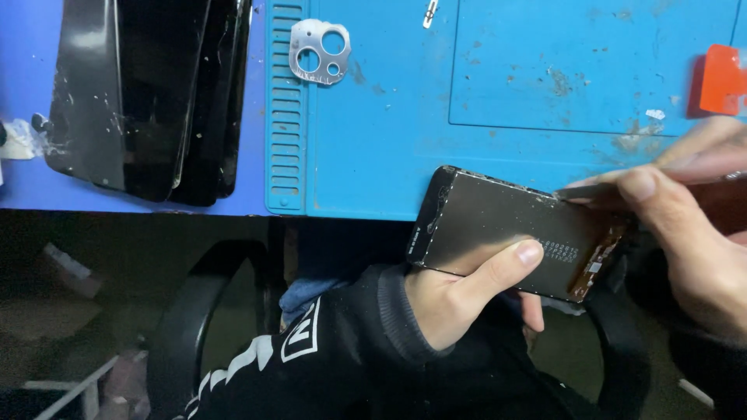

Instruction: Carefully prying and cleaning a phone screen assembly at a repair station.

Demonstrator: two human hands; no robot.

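My left hand [459,292] holds a dark phone screen panel [498,225] from below at the near edge of the blue work mat [389,132], thumb lying across the panel's back. The panel has a brown flex strip at its right end. My right hand [692,233] grips a thin metal blade tool [591,189], whose tip touches the panel's upper right edge.
A stack of dark cracked screen panels [140,93] lies at the left on the blue table. A silver camera-lens frame [319,50] rests on the mat's upper left. A red-orange object [722,78] sits at the right edge. A black chair arm [194,303] is below.
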